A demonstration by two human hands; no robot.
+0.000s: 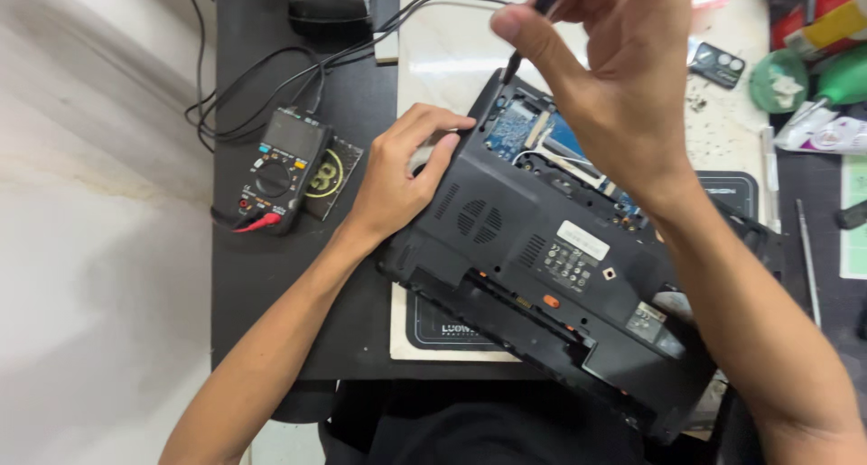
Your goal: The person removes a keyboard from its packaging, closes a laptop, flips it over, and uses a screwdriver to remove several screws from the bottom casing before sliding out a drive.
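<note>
Black desk [262,284] space holds a pale mat [452,59], and on it lies an upside-down laptop [542,275] with part of its bottom cover off. Its long side runs from the top left corner down to the bottom right. My left hand [402,172] presses on the laptop's left corner, fingers curled around the edge. My right hand [614,68] pinches a screwdriver [533,23], tip down in the open part. That tip could slip and scratch the blue board [519,126]. A meter [280,167] sits well apart.
</note>
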